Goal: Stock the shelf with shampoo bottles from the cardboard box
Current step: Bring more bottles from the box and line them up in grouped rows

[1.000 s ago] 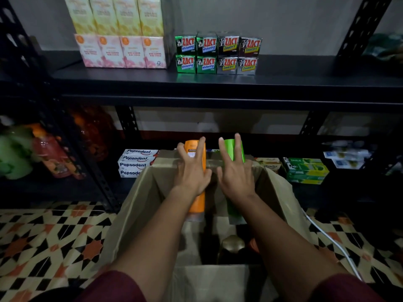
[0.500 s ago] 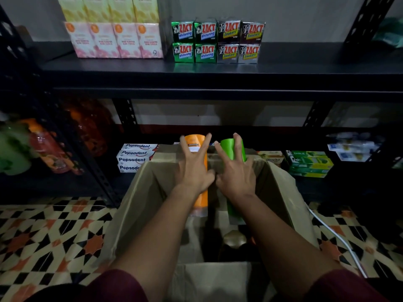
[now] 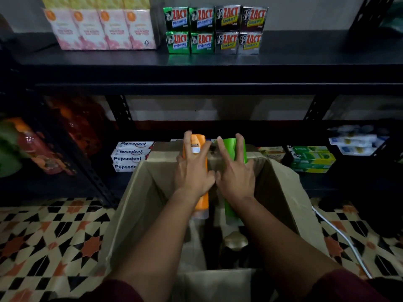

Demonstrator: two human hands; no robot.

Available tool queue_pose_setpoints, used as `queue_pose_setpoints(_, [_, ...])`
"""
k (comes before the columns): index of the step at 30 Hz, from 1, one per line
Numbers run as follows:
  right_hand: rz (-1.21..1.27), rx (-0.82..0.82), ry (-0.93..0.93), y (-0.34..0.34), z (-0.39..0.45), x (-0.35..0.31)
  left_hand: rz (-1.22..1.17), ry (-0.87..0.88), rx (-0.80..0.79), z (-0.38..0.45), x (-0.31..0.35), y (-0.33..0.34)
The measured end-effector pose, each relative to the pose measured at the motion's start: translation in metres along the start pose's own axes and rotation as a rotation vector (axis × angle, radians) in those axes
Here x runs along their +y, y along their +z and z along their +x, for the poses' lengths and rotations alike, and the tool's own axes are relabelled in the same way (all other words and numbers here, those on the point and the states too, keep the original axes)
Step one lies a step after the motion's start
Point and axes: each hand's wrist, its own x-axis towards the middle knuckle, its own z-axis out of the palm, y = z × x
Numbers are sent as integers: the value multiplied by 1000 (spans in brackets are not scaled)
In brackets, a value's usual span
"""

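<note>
My left hand (image 3: 192, 171) grips an orange shampoo bottle (image 3: 201, 203), held above the open cardboard box (image 3: 148, 192), base pointing away from me. Beside it, my right hand (image 3: 236, 175) grips a green shampoo bottle (image 3: 232, 207) the same way. The two hands touch at the thumbs. Down inside the box a dark bottle with a round gold cap (image 3: 235, 241) stands upright. The black metal shelf (image 3: 196, 74) rises directly behind the box.
The top shelf board carries pink cartons (image 3: 102, 29) and Zact toothpaste boxes (image 3: 214, 29). Pepsodent boxes (image 3: 130, 155) and green boxes (image 3: 311, 159) sit on the low shelf behind the cardboard box. Orange and green bottles (image 3: 32, 147) stand at left. A white cable (image 3: 342, 236) crosses the patterned floor at right.
Both hands have lifted the two bottles slightly higher and farther toward the shelf. My view has tilted down a little.
</note>
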Motion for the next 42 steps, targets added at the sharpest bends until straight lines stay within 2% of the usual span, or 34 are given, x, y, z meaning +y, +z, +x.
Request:
queue_pose_setpoints(6, [26, -21, 82, -21, -9, -7, -8, -14, -24, -9, 22, -17])
queue_pose_setpoints(10, [-3, -88, 141, -70, -19, -23, -12, -38, -61, -22, 46, -60])
queue_pose_setpoints(15, [-3, -143, 124, -166, -11, -54, -31, -58, -114, -24, 91, -150])
queue_pose_setpoints(23, [-55, -75, 118, -363, 43, -126, -2, -76, -120, 12, 192, -343])
queue_pose_setpoints(33, [-20, 127, 82, -586, 137, -206, -31, 3, 57, 83, 311, -563])
queue_pose_setpoints(42, [-24, 293, 46, -713, 204, -242, -59, 140, 235, 139, 383, -674])
